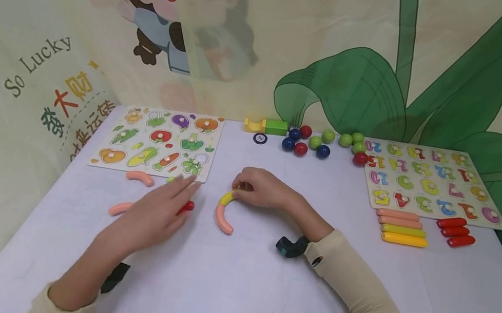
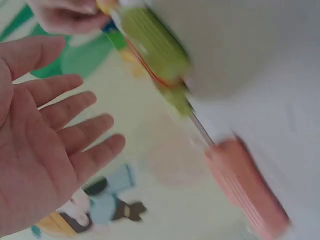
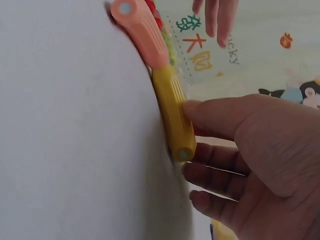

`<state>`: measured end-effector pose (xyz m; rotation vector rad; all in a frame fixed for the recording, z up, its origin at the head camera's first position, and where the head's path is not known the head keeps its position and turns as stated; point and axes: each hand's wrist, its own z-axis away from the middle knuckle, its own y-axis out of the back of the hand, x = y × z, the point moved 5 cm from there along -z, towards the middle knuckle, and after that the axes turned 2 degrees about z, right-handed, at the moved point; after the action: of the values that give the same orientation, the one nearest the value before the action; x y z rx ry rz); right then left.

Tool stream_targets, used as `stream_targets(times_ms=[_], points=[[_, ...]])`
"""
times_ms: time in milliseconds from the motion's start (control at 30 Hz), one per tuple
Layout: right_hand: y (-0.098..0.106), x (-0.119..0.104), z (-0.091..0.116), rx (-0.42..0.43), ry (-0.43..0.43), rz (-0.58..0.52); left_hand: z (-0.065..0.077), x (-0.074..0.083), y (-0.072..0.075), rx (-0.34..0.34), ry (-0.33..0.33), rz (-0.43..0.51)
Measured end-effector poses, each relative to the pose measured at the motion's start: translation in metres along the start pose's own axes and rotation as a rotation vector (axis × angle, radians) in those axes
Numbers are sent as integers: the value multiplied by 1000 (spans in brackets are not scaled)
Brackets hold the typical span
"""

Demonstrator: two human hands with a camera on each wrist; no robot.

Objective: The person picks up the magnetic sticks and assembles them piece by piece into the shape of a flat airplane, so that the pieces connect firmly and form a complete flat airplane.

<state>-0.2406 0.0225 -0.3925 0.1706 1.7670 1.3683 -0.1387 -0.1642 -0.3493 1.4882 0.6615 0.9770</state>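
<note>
My right hand [image 1: 261,187] holds a yellow curved toy rod [image 1: 227,198] between thumb and fingers. Its far end meets a pink curved rod [image 1: 224,220], and together they form an arc on the table. In the right wrist view, the yellow rod [image 3: 173,112] shows a grey disc at its near end. With fingers straight, my left hand [image 1: 156,213] is over the table at left, holding nothing. Around and partly beneath it lie pink curved rods [image 1: 139,178], a red piece [image 1: 188,205] and a green curved rod [image 2: 156,46], mostly hidden in the head view.
A vegetable puzzle board [image 1: 138,165] lies back left, a number puzzle board [image 1: 439,215] back right. Red, blue and green balls [image 1: 300,148] and yellow and green blocks [image 1: 276,127] sit at the back. Straight rods [image 1: 404,239] lie at right. A printed curtain [image 1: 249,94] hangs behind.
</note>
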Motion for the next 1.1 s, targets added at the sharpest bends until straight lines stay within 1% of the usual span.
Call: stream_targets(times_ms=[67,167,233,333,400,500,600,733,867,967,1100], points=[[1,-7,1,25,5,49,-1,-20,4,26,62,2],[0,-24,2,56,33,134,-1,-44,4,-4,148,3],[-2,-41,4,75,89,194,-1,-54,2,-37,186,7],[-13,-69,6,85,202,272,-1,-63,-1,-77,203,10],[-22,-88,6,78,273,318,-2,-66,-3,-93,201,12],[-38,-110,3,44,339,388,-2,-68,-5,-103,196,12],[-52,-125,-4,-1,360,436,-3,-68,-8,-116,196,15],[-65,-135,-13,-32,333,476,-2,-67,-11,-147,205,27],[-71,-144,-17,3,320,529,-1,-65,-10,-150,197,38],[-74,-149,-18,53,342,565,-1,-63,-10,-140,183,52],[-77,-152,-17,70,362,571,-1,-60,-11,-142,169,74]])
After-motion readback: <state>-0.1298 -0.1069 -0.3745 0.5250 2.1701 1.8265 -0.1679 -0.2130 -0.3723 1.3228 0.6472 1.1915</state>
